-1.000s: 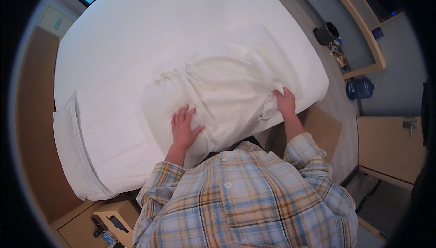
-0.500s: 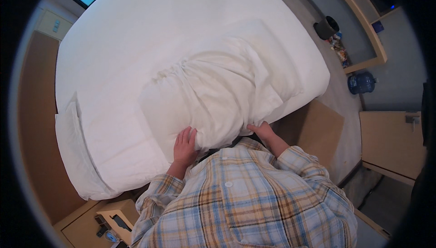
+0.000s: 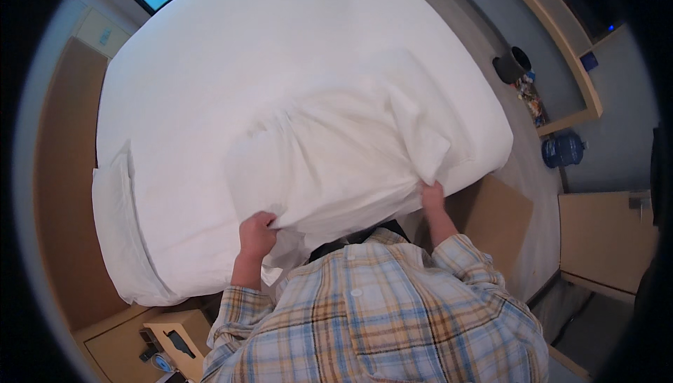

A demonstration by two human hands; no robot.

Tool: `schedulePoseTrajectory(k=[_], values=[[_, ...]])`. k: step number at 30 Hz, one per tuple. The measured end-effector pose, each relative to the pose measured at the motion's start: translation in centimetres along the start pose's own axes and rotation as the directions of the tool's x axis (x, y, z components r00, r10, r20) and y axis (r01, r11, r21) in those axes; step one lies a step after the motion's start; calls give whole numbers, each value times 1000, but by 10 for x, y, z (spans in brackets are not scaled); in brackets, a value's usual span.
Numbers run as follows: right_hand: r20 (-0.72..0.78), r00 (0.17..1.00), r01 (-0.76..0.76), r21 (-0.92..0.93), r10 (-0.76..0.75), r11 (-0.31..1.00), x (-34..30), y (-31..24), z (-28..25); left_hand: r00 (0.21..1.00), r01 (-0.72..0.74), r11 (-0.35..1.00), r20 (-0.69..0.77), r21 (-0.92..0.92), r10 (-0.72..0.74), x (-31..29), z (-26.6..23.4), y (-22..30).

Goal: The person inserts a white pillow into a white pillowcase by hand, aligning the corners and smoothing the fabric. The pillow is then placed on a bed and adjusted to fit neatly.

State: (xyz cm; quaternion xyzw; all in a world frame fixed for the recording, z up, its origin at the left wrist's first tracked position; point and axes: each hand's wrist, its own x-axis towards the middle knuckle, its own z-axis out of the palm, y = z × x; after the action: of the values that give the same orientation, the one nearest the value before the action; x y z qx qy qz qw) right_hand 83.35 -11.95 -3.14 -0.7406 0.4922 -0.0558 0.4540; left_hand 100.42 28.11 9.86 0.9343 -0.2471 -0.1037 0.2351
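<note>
The left hand is curling into a near fist at the near edge of the bed, its back facing up and its thumb and fingers pointing toward the right. Its grip is clamping on the border of the white cloth. The left forearm is rising almost straight out of a plaid sleeve.

The right hand is reaching a little farther from the body, nearer to the bed's near right corner. Its fingers are bending around a fold, so its grip is also clamping on the cloth. The right forearm is slanting inward, its wrist passing over the near edge.

The cloth is lying along the bed's near edge, stretching between the two hands, with creases fanning across it and a loose corner flopping just beyond the right hand. A white pillow is resting along the left edge, by the near left corner. A cardboard-brown box is standing just beside the near right corner.
</note>
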Motion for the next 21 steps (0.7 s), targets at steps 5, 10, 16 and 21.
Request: schedulePoseTrajectory(k=[5,10,16,21], values=[[-83,996,-43,-135,32,990,16,21,-44,968,1,1000,249,25,-7,-35,33,-1],[-377,826,396,-142,-420,907,29,-52,-24,921,-27,993,388,117,-20,-17,55,3],[-13,786,600,-229,-618,767,29,-174,33,762,-167,966,648,196,0,-7,60,8],[140,888,459,-239,-437,856,43,-232,63,703,-134,979,712,152,-14,-12,67,7]])
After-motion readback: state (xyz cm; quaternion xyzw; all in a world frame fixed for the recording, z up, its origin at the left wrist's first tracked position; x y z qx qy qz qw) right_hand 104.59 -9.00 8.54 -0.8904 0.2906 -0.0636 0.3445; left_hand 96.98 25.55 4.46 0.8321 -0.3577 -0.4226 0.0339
